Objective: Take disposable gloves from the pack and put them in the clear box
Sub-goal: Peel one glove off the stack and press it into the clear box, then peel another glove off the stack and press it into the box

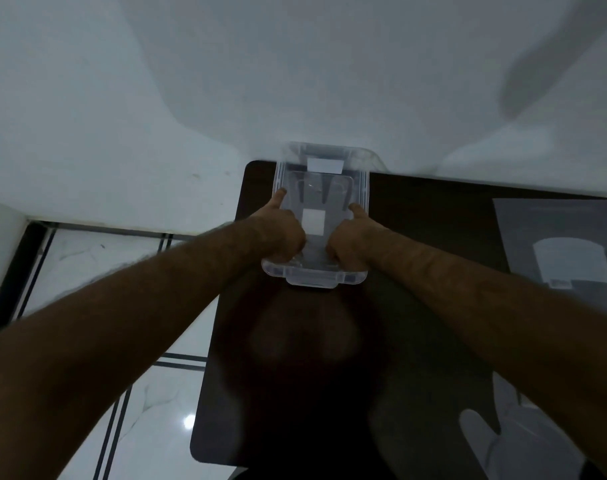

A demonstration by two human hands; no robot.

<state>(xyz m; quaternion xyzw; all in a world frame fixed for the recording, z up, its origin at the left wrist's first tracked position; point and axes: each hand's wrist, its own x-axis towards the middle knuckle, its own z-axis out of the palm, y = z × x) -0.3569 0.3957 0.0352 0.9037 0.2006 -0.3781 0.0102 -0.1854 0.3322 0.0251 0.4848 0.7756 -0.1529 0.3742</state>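
The clear box (321,161) stands at the far edge of the dark table (433,220), against the wall, with its lid on. My left hand (283,230) and my right hand (347,240) both rest on the lid near its front, fingers curled and thumbs stretched forward along the lid's sides. A flat grey pack (558,244) lies on the table at the right. A translucent disposable glove (489,445) lies flat on the table at the lower right, partly hidden by my right forearm.
A white wall rises right behind the table. To the left is a white tiled floor (97,271) with dark lines. The table's left edge runs close to my left forearm.
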